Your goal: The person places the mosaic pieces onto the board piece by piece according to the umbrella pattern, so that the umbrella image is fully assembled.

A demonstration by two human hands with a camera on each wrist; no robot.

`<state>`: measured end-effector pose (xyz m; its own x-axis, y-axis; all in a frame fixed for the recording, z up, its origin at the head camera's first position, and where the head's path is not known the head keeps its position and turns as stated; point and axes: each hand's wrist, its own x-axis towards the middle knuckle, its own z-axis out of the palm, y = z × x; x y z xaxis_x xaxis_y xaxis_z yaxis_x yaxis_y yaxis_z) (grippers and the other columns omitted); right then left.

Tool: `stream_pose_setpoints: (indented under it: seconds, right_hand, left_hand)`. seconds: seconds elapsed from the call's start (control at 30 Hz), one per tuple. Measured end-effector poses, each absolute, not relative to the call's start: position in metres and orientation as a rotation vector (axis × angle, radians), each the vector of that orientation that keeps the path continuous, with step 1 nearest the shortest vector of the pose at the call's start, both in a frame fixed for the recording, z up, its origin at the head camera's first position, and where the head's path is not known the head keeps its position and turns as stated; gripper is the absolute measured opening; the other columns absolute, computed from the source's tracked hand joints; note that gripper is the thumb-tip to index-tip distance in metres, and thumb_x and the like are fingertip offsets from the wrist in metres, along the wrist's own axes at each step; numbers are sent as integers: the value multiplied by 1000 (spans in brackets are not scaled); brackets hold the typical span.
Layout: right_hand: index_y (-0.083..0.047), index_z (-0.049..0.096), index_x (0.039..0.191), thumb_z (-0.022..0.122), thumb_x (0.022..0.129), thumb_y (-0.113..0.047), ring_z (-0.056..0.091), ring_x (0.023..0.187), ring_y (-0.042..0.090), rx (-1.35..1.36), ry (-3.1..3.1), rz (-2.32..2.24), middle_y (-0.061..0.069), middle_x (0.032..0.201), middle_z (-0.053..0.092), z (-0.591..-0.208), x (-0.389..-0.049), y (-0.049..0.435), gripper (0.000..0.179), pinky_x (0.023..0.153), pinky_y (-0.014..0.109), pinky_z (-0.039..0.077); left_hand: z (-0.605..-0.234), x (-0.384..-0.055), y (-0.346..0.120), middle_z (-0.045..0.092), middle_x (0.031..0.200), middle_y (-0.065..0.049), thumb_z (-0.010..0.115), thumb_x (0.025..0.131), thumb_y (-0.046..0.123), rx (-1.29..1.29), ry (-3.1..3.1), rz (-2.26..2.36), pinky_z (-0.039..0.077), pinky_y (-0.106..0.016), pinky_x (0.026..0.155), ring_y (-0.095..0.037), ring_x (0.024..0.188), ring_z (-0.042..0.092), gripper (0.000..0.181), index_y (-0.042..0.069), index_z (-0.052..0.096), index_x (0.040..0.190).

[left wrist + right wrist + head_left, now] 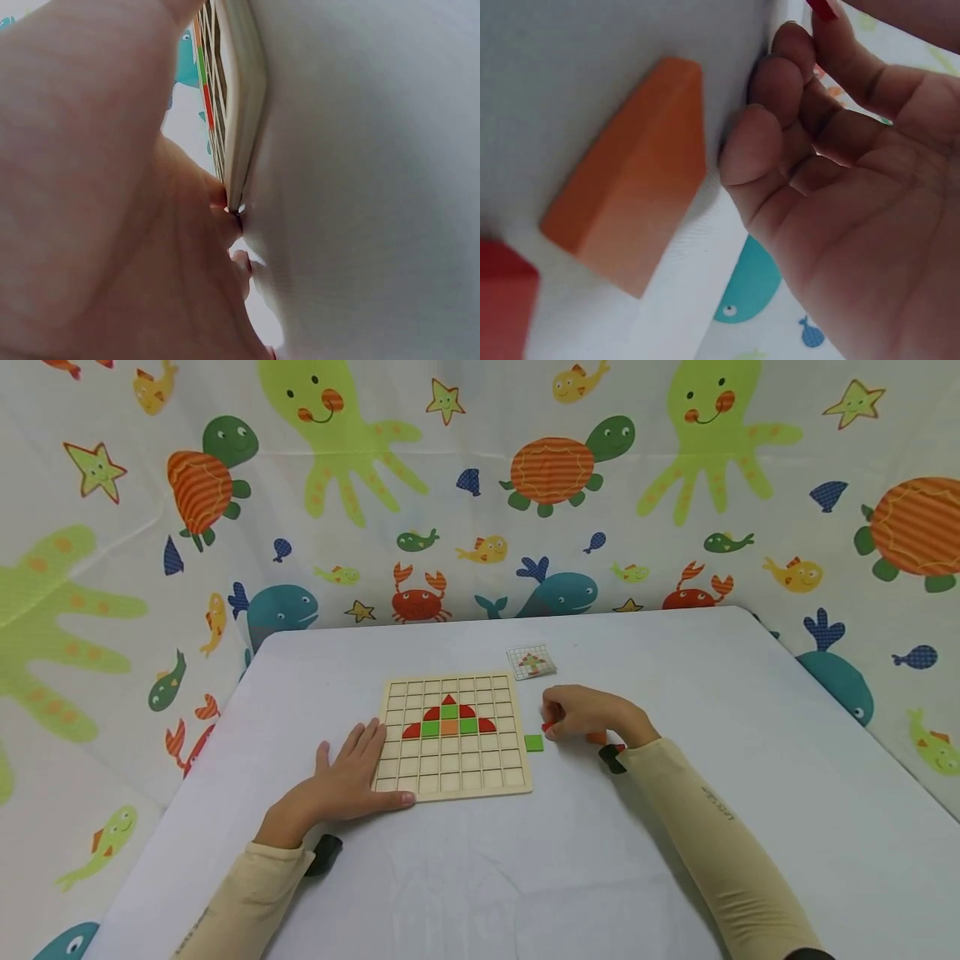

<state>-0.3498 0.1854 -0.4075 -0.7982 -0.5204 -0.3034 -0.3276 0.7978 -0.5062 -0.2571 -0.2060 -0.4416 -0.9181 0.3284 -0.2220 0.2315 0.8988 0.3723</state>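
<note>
A wooden grid board (480, 781) lies on the table, with red curved pieces, green squares (449, 712), an orange square (448, 727) and a red triangle (448, 700) set in its cells. My left hand (345, 781) rests at the board's left side, fingers straight, its thumb along the near edge. To the right of the board, my right hand (581, 712) pinches a small red piece (823, 7) between thumb and fingertip; most of its shape is hidden. A green square tile (533, 743) lies between the board and that hand.
An orange block (630, 180) and a red block (506, 307) lie on the table by the right wrist. Beyond the board's far right corner is a small pattern card (532, 662). Behind the white table (465, 893) hangs a sea-animal curtain (465, 435).
</note>
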Motion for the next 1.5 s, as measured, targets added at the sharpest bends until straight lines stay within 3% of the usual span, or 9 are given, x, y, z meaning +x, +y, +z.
stream_pose_setpoints:
  seconds: [0.3, 0.5, 0.67, 1.13, 1.5]
  right_hand:
    - [-8, 62, 97, 76, 100, -14, 54, 84, 22, -630, 2641, -676, 5, 87, 58, -406, -352, 187, 16, 77, 36, 43]
    - [-6, 61, 101, 71, 103, -10, 59, 74, 21, -596, 2642, -810, 6, 83, 64, -403, -353, 188, 12, 72, 34, 49]
    - [-4, 66, 109, 71, 103, -6, 63, 75, 22, -605, 2636, -962, 7, 91, 68, -405, -353, 187, 8, 75, 34, 54]
    - [2, 71, 124, 67, 103, 1, 65, 81, 22, -663, 2672, -1030, 11, 107, 71, -401, -349, 180, 21, 81, 33, 57]
    - [-7, 73, 100, 77, 99, -9, 61, 88, 25, -628, 2679, -913, 5, 92, 70, -400, -349, 182, 5, 84, 38, 52]
  left_hand:
    - [-442, -256, -207, 10, 175, -28, 76, 84, 74, 416, 2784, 501, -4, -81, 115, -50, 160, 4, 132, -7, 13, 168]
    - [-441, -255, -207, 10, 175, -28, 75, 84, 74, 417, 2786, 492, -4, -81, 115, -50, 160, 4, 132, -7, 13, 168]
    - [-440, -256, -206, 11, 175, -28, 75, 84, 74, 424, 2791, 481, -4, -81, 115, -50, 160, 4, 132, -7, 14, 168]
    - [-441, -256, -207, 10, 175, -28, 75, 84, 74, 443, 2792, 488, -4, -82, 114, -50, 160, 4, 132, -7, 13, 168]
    - [-439, -256, -206, 10, 175, -28, 75, 84, 74, 437, 2784, 494, -4, -82, 114, -49, 160, 4, 132, -7, 14, 168]
